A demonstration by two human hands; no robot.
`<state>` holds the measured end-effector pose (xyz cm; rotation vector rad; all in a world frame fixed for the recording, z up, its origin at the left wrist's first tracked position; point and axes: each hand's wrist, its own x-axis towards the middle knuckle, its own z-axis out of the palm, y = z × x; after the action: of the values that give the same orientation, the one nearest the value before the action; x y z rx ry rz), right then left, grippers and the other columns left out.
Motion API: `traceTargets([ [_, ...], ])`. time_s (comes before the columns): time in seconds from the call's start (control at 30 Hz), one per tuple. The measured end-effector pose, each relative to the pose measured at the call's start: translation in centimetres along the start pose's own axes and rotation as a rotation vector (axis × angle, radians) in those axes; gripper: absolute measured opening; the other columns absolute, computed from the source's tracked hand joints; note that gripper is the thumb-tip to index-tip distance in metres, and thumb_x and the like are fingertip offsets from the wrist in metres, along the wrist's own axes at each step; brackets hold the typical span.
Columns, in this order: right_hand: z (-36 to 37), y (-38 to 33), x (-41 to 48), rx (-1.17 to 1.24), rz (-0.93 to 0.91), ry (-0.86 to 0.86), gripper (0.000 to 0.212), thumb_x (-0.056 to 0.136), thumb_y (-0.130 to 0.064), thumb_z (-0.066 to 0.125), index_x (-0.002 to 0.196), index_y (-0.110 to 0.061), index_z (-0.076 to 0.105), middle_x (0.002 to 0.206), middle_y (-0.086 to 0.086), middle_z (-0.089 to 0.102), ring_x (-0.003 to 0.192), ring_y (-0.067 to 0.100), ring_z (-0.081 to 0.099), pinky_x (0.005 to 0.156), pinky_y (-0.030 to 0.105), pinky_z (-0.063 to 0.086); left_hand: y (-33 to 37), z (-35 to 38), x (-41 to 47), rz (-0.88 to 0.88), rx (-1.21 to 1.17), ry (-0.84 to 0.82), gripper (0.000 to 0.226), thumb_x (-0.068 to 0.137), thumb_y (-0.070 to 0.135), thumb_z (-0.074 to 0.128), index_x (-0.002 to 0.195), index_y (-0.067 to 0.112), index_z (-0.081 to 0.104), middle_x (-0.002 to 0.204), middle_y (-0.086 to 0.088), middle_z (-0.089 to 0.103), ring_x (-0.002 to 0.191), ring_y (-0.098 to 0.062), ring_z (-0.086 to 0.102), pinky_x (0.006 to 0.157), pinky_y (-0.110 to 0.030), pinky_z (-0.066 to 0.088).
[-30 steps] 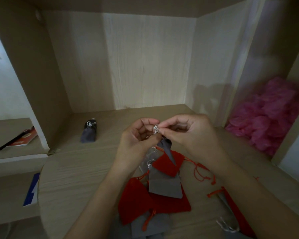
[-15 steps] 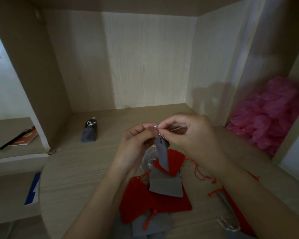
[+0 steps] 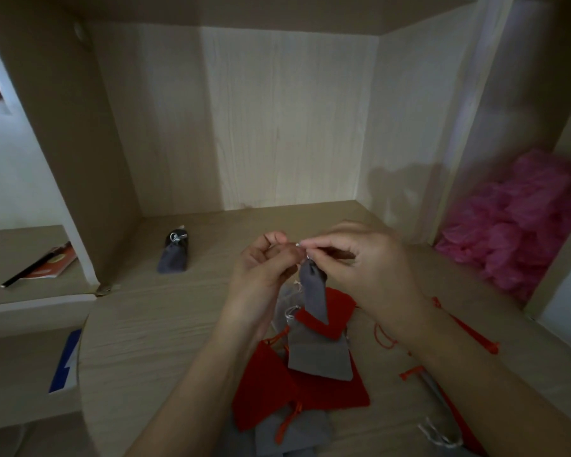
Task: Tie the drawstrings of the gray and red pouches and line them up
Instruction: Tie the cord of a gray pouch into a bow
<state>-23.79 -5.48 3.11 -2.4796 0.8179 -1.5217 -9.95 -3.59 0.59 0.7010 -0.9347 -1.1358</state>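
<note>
Gray pouch (image 3: 314,291) hangs above the middle of the counter (image 3: 165,324), over a heap of red and gray pouches (image 3: 277,384) by the near edge. The left hand (image 3: 261,268) and right hand (image 3: 360,268) each pinch its silver drawstring (image 3: 301,246) at the gathered neck. It looks light, soft and limp; the thin, likely slippery cords are the place to hold. A tied gray pouch (image 3: 173,255) lies toward the back left corner.

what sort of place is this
Probably a home desk nook inside wooden shelving: a wood-grain desktop, pink plastic bags stuffed in the right cubby, and a booklet on the left shelf.
</note>
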Motion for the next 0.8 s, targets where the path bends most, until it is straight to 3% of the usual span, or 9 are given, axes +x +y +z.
traceTargets([
  [0.1,0.3,-0.5,-0.3,0.031,0.023,0.001,0.013,0.081,-0.010,0.068,0.091,-0.014,0.075,0.079,-0.003,0.070,0.073,0.006,0.066,0.065,0.022,0.055,0.0,0.0,0.0,0.033,-0.012,0.015,0.018,0.075,-0.006,0.055,0.073,0.011,0.051,0.060,-0.001,0.052,0.055,-0.008,0.051,0.055,-0.016,0.045],
  [0.2,0.1,-0.8,-0.2,0.214,0.162,0.002,0.015,0.080,-0.007,0.071,0.087,-0.020,0.074,0.079,-0.008,0.072,0.073,0.004,0.068,0.066,0.018,0.055,0.2,-0.1,-0.2,0.027,-0.018,-0.019,0.001,0.080,0.003,0.061,0.079,0.004,0.061,0.066,-0.005,0.061,0.061,-0.011,0.058,0.060,-0.018,0.049],
  [0.3,-0.5,-0.7,0.2,0.347,0.279,0.023,0.021,0.079,-0.002,0.071,0.079,-0.023,0.072,0.074,-0.007,0.073,0.069,0.004,0.068,0.062,0.016,0.052,0.3,-0.2,-0.4,0.021,0.004,-0.086,0.021,0.076,0.011,0.059,0.089,-0.005,0.063,0.075,-0.010,0.068,0.069,-0.016,0.064,0.069,-0.024,0.054],
  [0.4,-0.5,-0.8,0.2,0.412,0.331,0.004,0.022,0.079,-0.001,0.071,0.077,-0.024,0.071,0.072,-0.006,0.072,0.066,0.006,0.068,0.059,0.016,0.051,0.6,-0.1,-0.4,0.018,0.015,-0.080,0.019,0.071,0.012,0.061,0.083,-0.003,0.063,0.071,-0.008,0.068,0.064,-0.014,0.064,0.064,-0.022,0.054],
  [0.63,-0.4,-1.0,0.1,0.430,0.290,-0.033,0.021,0.079,0.000,0.071,0.080,-0.021,0.071,0.075,-0.006,0.073,0.070,0.007,0.069,0.062,0.016,0.051,1.1,0.2,-0.6,-0.061,-0.061,-0.087,0.011,0.072,0.009,0.058,0.075,-0.001,0.060,0.058,-0.007,0.063,0.051,-0.012,0.060,0.050,-0.020,0.050],
  [0.8,0.0,-0.8,0.0,0.228,0.153,0.003,0.027,0.079,-0.002,0.072,0.085,-0.028,0.073,0.080,-0.013,0.072,0.075,0.002,0.068,0.067,0.017,0.053,0.7,0.1,-0.2,-0.092,-0.107,-0.048,0.009,0.070,0.007,0.061,0.078,0.004,0.059,0.061,-0.004,0.061,0.055,-0.011,0.058,0.054,-0.018,0.050],
])
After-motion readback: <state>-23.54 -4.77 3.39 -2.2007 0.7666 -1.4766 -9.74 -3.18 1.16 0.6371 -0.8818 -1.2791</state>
